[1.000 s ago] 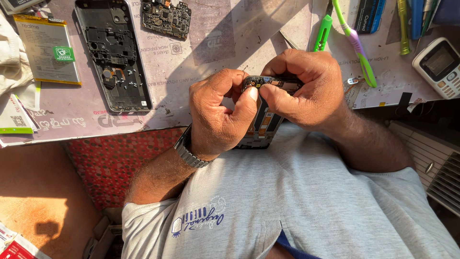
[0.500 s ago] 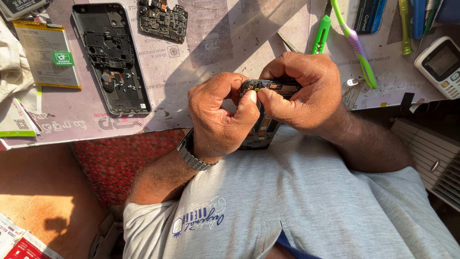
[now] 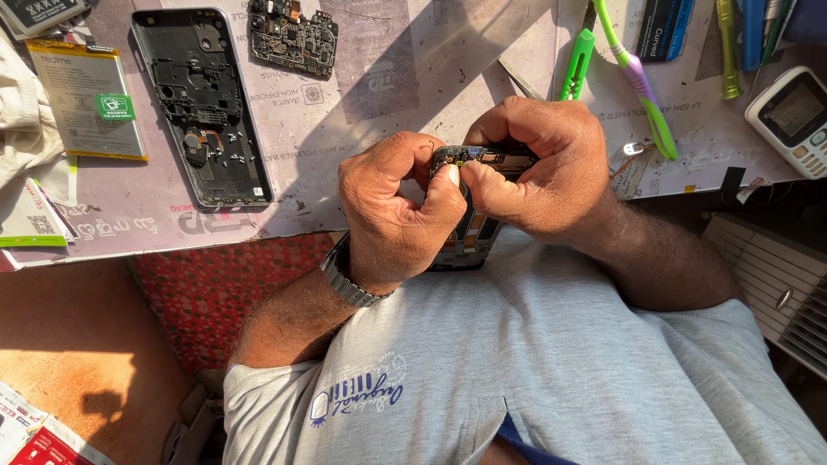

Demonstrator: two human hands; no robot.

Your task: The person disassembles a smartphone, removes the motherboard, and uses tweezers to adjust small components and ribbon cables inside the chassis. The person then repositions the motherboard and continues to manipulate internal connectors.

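Both my hands grip an opened phone body [image 3: 472,232] held upright over my lap at the table's edge. My left hand [image 3: 392,215], with a metal watch on its wrist, clasps the phone's left side, thumb pressed at its top edge. My right hand [image 3: 543,168] wraps over the top right corner, its thumb meeting the left thumb there. Small exposed parts show along the phone's top; most of the phone is hidden by my fingers.
On the table lie a black phone frame [image 3: 202,108], a circuit board [image 3: 293,39], a flat battery [image 3: 86,99], a green and purple toothbrush [image 3: 642,82], a green tool [image 3: 575,65], a white keypad phone [image 3: 792,116] and several tools at the top right.
My hands and the phone have stayed almost in place; the thumbs have shifted slightly along the phone's top edge.
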